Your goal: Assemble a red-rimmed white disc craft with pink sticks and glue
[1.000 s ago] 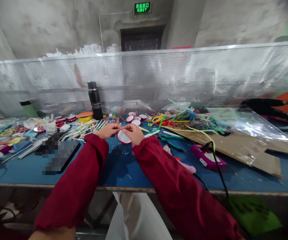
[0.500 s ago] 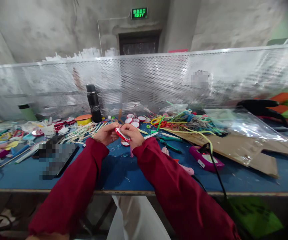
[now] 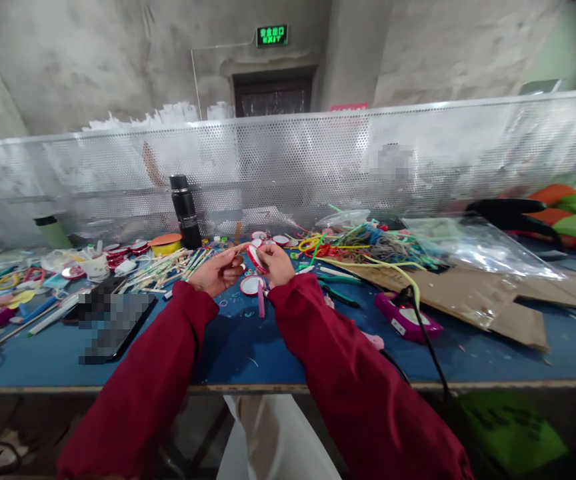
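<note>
My right hand [image 3: 277, 265] is closed around a small round spool [image 3: 257, 259] with a red rim and white face, held tilted above the table. Close by on its left is my left hand [image 3: 218, 272], its index finger stretched to the spool's edge and its other fingers curled in. Any fine thread between those fingers is too small to make out. Just below lies another red-rimmed white disc [image 3: 252, 285], beside a pink stick-like piece [image 3: 261, 301]. More such discs [image 3: 281, 240] sit behind my hands.
A black bottle [image 3: 185, 212] stands behind bundled thin sticks [image 3: 153, 270]. At left lies a dark phone [image 3: 131, 323]. Tangled cords [image 3: 368, 243], green-handled pliers [image 3: 341, 293], a purple device [image 3: 408, 317] with a black cable, and cardboard [image 3: 513, 320] under clear plastic lie at right.
The spool has turned more upright and stays in my right hand. My left hand has let go of its side and shifted slightly away, index finger extended. The disc below shows more fully.
</note>
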### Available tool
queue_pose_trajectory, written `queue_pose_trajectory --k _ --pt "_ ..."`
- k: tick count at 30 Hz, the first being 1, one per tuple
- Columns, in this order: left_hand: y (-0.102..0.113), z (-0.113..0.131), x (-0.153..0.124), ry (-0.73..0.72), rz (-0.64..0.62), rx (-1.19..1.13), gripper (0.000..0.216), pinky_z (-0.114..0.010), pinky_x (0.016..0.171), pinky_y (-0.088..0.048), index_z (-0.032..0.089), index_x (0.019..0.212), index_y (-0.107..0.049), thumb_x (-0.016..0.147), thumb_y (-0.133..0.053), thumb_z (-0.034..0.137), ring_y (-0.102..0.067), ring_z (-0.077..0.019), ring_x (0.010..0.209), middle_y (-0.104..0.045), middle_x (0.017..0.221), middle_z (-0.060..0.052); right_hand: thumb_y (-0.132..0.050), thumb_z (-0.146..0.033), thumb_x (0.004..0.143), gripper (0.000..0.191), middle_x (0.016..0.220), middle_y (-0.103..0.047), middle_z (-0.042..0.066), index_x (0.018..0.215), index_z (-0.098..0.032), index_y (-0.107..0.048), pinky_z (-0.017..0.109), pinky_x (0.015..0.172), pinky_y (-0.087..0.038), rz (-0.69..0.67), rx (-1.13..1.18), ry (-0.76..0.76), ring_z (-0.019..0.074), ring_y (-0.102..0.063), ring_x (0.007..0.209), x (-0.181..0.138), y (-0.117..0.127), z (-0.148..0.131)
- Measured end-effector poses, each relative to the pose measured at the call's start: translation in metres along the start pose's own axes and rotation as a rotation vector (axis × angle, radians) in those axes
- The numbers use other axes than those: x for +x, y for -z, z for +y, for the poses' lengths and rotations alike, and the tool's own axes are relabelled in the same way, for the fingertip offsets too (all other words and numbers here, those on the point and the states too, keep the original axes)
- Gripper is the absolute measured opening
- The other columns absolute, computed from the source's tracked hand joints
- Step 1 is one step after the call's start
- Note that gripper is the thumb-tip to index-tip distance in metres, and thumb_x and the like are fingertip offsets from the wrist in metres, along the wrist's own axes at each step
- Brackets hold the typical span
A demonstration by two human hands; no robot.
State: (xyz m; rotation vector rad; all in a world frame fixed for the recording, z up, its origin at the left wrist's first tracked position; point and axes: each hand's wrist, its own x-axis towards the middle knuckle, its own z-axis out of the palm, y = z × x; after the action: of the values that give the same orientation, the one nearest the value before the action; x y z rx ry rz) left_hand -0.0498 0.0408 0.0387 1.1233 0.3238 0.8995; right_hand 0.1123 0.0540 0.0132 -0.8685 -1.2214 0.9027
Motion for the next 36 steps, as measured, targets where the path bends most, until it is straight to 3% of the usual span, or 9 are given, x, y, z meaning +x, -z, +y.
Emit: queue_pose_trajectory --k 3,7,11,15,19,26,31,36 --pt "-0.001 -0.001 0.0 -0.039 0.042 0.038 0.053 -0.015 0.043 -0.03 0.024 0.126 -0.06 0.075 -0.072 0.028 -0.036 -0.0037 0.05 -0.047 0.067 0.004 -0.058 -0.034 0.071 0.014 0.061 -0.049 -0.006 0.07 -0.022 -0.05 0.024 0.055 -0.039 0.03 -0.119 0.06 0.0116 -0.045 0.057 -0.001 0.002 -0.004" --pt "0.0 -0.007 0.004 -0.072 0.117 0.171 0.06 -0.017 0.048 -0.033 0.026 0.124 -0.064 0.066 -0.079 0.019 -0.043 -0.0036 0.055 -0.062 0.082 0.001 -0.053 -0.025 0.073 0.006 0.069 -0.053 -0.003 0.07 -0.023 -0.048 0.027 0.064 -0.042 0.204 -0.317 0.072 0.0143 -0.05 0.066 -0.005 0.002 -0.008" --pt "-0.003 -0.021 0.013 -0.143 0.193 0.257 0.046 -0.019 0.054 -0.038 0.021 0.108 -0.072 0.063 -0.082 0.019 -0.052 -0.0063 0.064 -0.066 0.09 -0.002 -0.049 -0.022 0.074 0.008 0.074 -0.053 -0.001 0.07 -0.024 -0.043 0.03 0.071 -0.042 0.421 -0.463 0.116 0.0174 -0.051 0.073 -0.003 0.007 -0.002" --pt "-0.008 -0.032 0.02 -0.196 0.27 0.309 0.03 -0.02 0.052 -0.035 0.018 0.09 -0.074 0.063 -0.082 0.027 -0.048 -0.0069 0.058 -0.061 0.07 0.001 -0.045 -0.02 0.076 0.006 0.083 -0.055 0.002 0.079 -0.025 -0.045 0.031 0.074 -0.042 0.549 -0.524 0.163 0.0196 -0.053 0.081 0.002 0.012 0.006" --pt "-0.008 -0.035 0.02 -0.24 0.252 0.471 0.025 -0.022 0.051 -0.033 0.016 0.078 -0.072 0.066 -0.08 0.037 -0.044 -0.0069 0.057 -0.06 0.07 0.0 -0.039 -0.018 0.079 0.016 0.093 -0.058 0.004 0.09 -0.024 -0.049 0.031 0.077 -0.043 0.603 -0.543 0.23 0.0201 -0.056 0.087 0.002 0.013 0.006" --pt "-0.007 -0.025 0.016 -0.34 0.214 0.662 0.022 -0.023 0.057 -0.036 0.017 0.076 -0.073 0.074 -0.073 0.039 -0.049 -0.0095 0.064 -0.062 0.079 -0.002 -0.038 -0.018 0.081 0.02 0.097 -0.06 0.008 0.096 -0.022 -0.052 0.032 0.085 -0.044 0.613 -0.561 0.355 0.0206 -0.058 0.09 -0.001 0.012 -0.002" --pt "-0.01 -0.015 0.013 -0.412 0.17 0.839 0.018 -0.027 0.068 -0.043 0.018 0.072 -0.074 0.073 -0.074 0.036 -0.057 -0.0153 0.079 -0.067 0.09 -0.006 -0.04 -0.017 0.08 0.021 0.1 -0.06 0.009 0.098 -0.022 -0.051 0.031 0.084 -0.045 0.579 -0.526 0.354 0.0201 -0.058 0.088 -0.005 0.012 -0.011" --pt "-0.007 -0.014 0.013 -0.465 0.163 0.857 0.018 -0.03 0.078 -0.046 0.019 0.074 -0.074 0.075 -0.073 0.037 -0.059 -0.0174 0.085 -0.068 0.09 -0.007 -0.039 -0.016 0.081 0.022 0.1 -0.058 0.009 0.1 -0.02 -0.05 0.032 0.085 -0.044 0.548 -0.493 0.355 0.0201 -0.057 0.087 -0.013 0.007 -0.024"
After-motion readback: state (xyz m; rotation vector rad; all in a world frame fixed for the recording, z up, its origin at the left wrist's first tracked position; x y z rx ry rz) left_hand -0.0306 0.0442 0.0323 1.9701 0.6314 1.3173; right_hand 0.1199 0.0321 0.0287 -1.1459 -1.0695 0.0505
